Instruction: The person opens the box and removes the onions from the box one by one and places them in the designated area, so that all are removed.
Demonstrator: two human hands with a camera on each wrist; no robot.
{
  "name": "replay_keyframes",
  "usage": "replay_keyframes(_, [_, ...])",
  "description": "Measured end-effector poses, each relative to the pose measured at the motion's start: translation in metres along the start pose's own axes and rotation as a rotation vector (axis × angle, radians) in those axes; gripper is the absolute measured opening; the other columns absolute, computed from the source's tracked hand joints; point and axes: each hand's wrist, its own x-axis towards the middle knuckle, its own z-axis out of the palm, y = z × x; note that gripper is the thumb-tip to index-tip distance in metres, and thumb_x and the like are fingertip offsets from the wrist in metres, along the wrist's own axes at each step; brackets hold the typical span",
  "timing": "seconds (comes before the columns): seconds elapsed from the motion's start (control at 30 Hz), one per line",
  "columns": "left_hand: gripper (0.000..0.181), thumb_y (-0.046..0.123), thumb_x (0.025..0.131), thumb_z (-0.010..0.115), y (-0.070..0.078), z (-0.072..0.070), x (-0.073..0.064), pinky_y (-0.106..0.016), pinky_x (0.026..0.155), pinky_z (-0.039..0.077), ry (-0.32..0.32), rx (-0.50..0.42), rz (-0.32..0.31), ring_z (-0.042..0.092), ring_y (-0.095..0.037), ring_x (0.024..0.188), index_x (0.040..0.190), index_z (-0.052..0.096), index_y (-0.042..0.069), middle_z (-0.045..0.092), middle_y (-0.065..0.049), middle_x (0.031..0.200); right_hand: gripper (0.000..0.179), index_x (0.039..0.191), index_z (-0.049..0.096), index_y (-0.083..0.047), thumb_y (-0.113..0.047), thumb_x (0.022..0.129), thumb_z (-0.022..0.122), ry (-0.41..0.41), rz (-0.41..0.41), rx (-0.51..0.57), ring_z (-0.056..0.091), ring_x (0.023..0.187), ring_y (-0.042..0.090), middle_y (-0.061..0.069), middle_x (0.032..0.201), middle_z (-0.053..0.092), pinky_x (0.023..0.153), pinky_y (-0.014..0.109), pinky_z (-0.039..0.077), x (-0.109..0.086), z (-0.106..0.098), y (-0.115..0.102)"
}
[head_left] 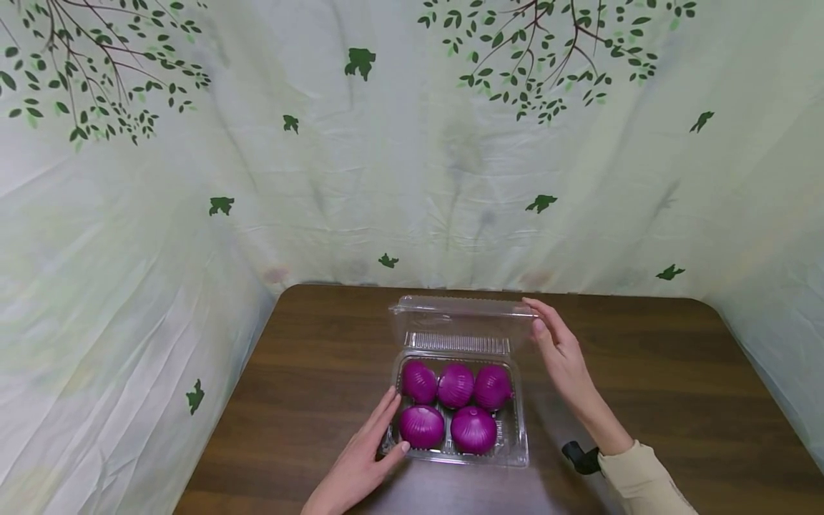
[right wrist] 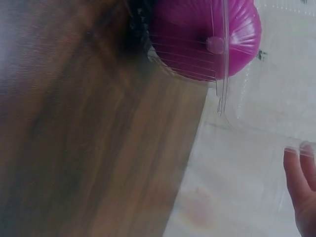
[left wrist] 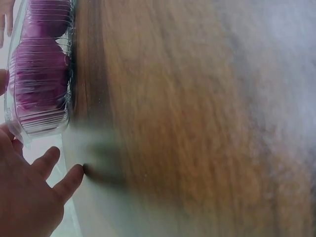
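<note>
Five purple onions (head_left: 455, 386) held in clear container (head_left: 522, 433); raised lid (head_left: 460, 307) pinched by right hand (head_left: 568, 361); container's side touched by left hand (head_left: 362, 458), fingers extended.

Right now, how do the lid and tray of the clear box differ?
Pose: the lid is raised at the far side; the tray sits flat on the table.
Load: the tray holds five purple onions; the lid holds none.
Contact: the right hand holds the lid at its right end; the left hand rests at the tray's left side.
Shared: both are clear plastic.
</note>
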Motion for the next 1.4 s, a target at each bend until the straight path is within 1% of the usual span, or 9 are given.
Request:
replay_keyframes(0.13, [0.072, 0.043, 0.096, 0.061, 0.0, 0.001, 0.0, -0.057, 0.108, 0.033, 0.005, -0.002, -0.007, 0.026, -0.021, 0.144, 0.156, 0.031, 0.017, 0.017, 0.007, 0.163, 0.041, 0.148, 0.042, -0.011, -0.012, 0.107, 0.039, -0.003, -0.005, 0.025, 0.057, 0.119, 0.033, 0.019, 0.131, 0.058, 0.096, 0.036, 0.051, 0.015, 0.004, 0.009])
replay_keyframes(0.33, [0.073, 0.048, 0.096, 0.059, -0.002, 0.003, 0.0, -0.056, 0.109, 0.032, -0.012, 0.009, -0.02, 0.024, -0.02, 0.145, 0.156, 0.029, 0.02, 0.015, 0.009, 0.163, 0.045, 0.15, 0.04, -0.011, -0.011, 0.105, 0.045, 0.009, 0.031, 0.048, 0.058, 0.114, 0.042, 0.024, 0.134, 0.056, 0.086, 0.041, 0.056, 0.036, 0.004, 0.024])
replay_keyframes(0.5, [0.073, 0.047, 0.096, 0.06, -0.002, 0.003, 0.001, -0.057, 0.108, 0.033, 0.002, 0.008, -0.01, 0.026, -0.022, 0.144, 0.156, 0.03, 0.019, 0.017, 0.008, 0.163, 0.051, 0.152, 0.033, -0.007, -0.004, 0.103, 0.048, -0.005, 0.088, 0.1, 0.054, 0.119, 0.045, 0.027, 0.141, 0.049, 0.087, 0.034, 0.056, 0.042, 0.008, 0.039])
replay_keyframes(0.63, [0.073, 0.045, 0.096, 0.061, -0.001, 0.003, 0.001, -0.056, 0.108, 0.034, 0.018, 0.014, 0.007, 0.027, -0.022, 0.144, 0.155, 0.031, 0.017, 0.018, 0.007, 0.163, 0.05, 0.147, 0.036, 0.004, 0.006, 0.099, 0.049, 0.019, 0.16, 0.131, 0.05, 0.122, 0.046, 0.03, 0.139, 0.047, 0.086, 0.02, 0.053, 0.042, 0.012, 0.054])
replay_keyframes(0.73, [0.073, 0.044, 0.095, 0.062, 0.0, 0.002, 0.002, -0.055, 0.109, 0.033, 0.014, 0.011, 0.007, 0.026, -0.021, 0.144, 0.155, 0.031, 0.016, 0.017, 0.007, 0.163, 0.049, 0.144, 0.039, 0.008, 0.01, 0.096, 0.052, 0.05, 0.241, 0.126, 0.054, 0.119, 0.04, 0.032, 0.134, 0.049, 0.084, 0.016, 0.052, 0.038, 0.015, 0.063])
replay_keyframes(0.9, [0.074, 0.045, 0.095, 0.063, 0.001, 0.002, 0.002, -0.054, 0.11, 0.032, 0.001, -0.008, -0.02, 0.025, -0.019, 0.145, 0.156, 0.031, 0.018, 0.016, 0.009, 0.163, 0.051, 0.145, 0.039, 0.009, 0.006, 0.097, 0.054, 0.053, 0.352, 0.132, 0.064, 0.105, 0.029, 0.036, 0.128, 0.053, 0.083, 0.023, 0.055, 0.034, 0.018, 0.075])
replay_keyframes(1.0, [0.074, 0.045, 0.094, 0.063, 0.001, 0.002, 0.002, -0.054, 0.11, 0.031, 0.0, -0.016, -0.026, 0.025, -0.019, 0.145, 0.156, 0.03, 0.019, 0.016, 0.009, 0.163, 0.055, 0.149, 0.033, 0.007, 0.001, 0.099, 0.054, 0.011, 0.399, 0.161, 0.06, 0.113, 0.035, 0.035, 0.135, 0.049, 0.086, 0.026, 0.055, 0.03, 0.018, 0.083])
replay_keyframes(1.13, [0.075, 0.046, 0.094, 0.063, 0.002, 0.002, 0.001, -0.055, 0.11, 0.031, 0.002, -0.021, -0.038, 0.024, -0.019, 0.144, 0.156, 0.03, 0.021, 0.015, 0.011, 0.163, 0.06, 0.153, 0.022, 0.004, -0.001, 0.101, 0.051, -0.037, 0.463, 0.22, 0.046, 0.129, 0.042, 0.03, 0.146, 0.04, 0.094, 0.029, 0.052, 0.025, 0.019, 0.088])
replay_keyframes(1.4, [0.073, 0.047, 0.095, 0.061, 0.002, 0.005, 0.0, -0.06, 0.108, 0.032, 0.014, -0.028, -0.039, 0.027, -0.025, 0.144, 0.156, 0.031, 0.021, 0.017, 0.008, 0.163, 0.06, 0.153, 0.019, 0.007, -0.003, 0.102, 0.05, -0.058, 0.514, 0.326, 0.051, 0.125, 0.032, 0.034, 0.147, 0.036, 0.095, 0.03, 0.051, 0.019, 0.02, 0.1])
